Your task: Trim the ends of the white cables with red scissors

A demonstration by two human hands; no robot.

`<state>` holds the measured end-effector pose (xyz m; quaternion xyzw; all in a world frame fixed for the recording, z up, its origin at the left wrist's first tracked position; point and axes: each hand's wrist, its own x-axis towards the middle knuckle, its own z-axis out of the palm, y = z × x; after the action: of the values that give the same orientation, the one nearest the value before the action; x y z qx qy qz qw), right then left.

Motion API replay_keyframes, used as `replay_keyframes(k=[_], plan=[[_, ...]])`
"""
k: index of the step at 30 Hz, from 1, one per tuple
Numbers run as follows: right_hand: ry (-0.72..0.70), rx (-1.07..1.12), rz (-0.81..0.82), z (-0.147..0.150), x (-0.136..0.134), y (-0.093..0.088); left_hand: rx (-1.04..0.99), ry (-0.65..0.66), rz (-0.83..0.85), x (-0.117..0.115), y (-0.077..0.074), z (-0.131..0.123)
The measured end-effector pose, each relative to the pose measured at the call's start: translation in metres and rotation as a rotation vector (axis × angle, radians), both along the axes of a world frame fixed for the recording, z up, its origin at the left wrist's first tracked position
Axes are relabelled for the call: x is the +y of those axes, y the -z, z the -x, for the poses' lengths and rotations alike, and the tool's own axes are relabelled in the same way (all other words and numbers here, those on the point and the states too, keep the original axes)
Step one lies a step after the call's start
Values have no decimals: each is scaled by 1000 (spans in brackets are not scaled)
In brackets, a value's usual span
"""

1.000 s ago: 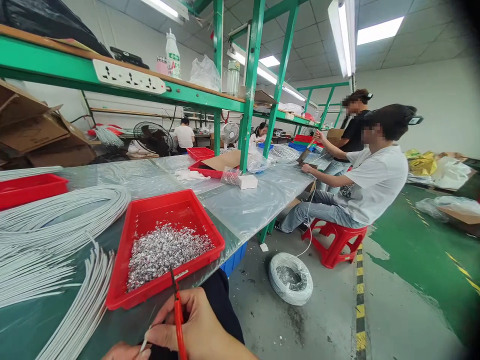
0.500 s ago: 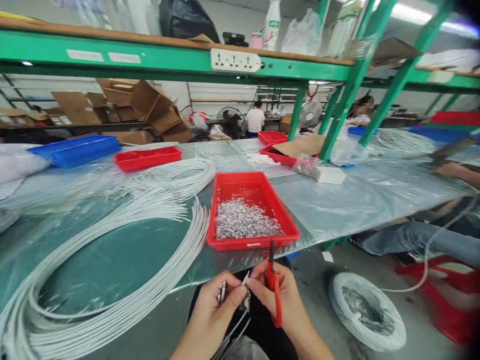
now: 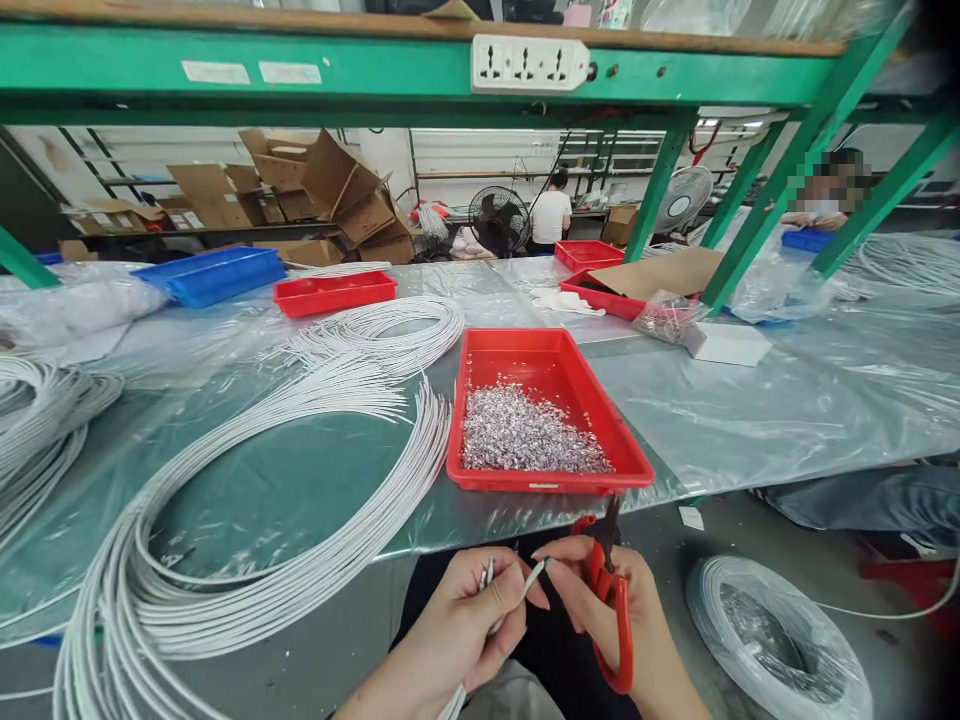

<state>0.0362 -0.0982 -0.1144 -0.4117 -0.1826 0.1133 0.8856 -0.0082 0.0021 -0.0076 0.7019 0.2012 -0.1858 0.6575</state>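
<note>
My left hand (image 3: pixel 457 630) is closed around thin white cable ends (image 3: pixel 489 575) that stick up between its fingers, below the table edge. My right hand (image 3: pixel 615 620) grips red-handled scissors (image 3: pixel 609 610), and its fingertips pinch the tip of one white cable (image 3: pixel 535 575) held by the left hand. Just above the hands, a red tray (image 3: pixel 547 350) with a heap of small silver pieces (image 3: pixel 525 440) sits at the table's front edge.
Big loops of white cable (image 3: pixel 300 520) lie on the plastic-covered green table to the left. Red trays (image 3: pixel 334 292) and a blue tray (image 3: pixel 210 275) stand further back. A cable coil (image 3: pixel 776 640) lies on the floor at right. People sit at far benches; a green shelf frame (image 3: pixel 375 70) spans overhead.
My view has swung left from the seated co-workers to my own bench. Both hands have risen into view, and my right fingers now pinch a cable tip held by my left hand.
</note>
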Motion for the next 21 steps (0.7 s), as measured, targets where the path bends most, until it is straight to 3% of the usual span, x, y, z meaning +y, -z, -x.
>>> replay_keyframes(k=[7, 10, 12, 15, 17, 19, 21], plan=[[-57, -52, 58, -7, -9, -6, 83, 46, 100, 13, 7, -1], [-61, -61, 101, -10, -12, -8, 79, 75, 47, 14, 10, -2], [-80, -71, 124, -11, -13, -11, 35, 115, -143, 10, 9, -3], [-72, -34, 103, -11, -11, -14, -140, 230, -588, 4, 6, -3], [-58, 26, 73, -10, -7, -12, -233, 278, -741, 2, 6, -2], [-91, 85, 30, -9, -4, -9, -180, 233, -611, 3, 7, -1], [-180, 80, -58, -9, -1, -4, -65, 157, -309, 7, 9, -1]])
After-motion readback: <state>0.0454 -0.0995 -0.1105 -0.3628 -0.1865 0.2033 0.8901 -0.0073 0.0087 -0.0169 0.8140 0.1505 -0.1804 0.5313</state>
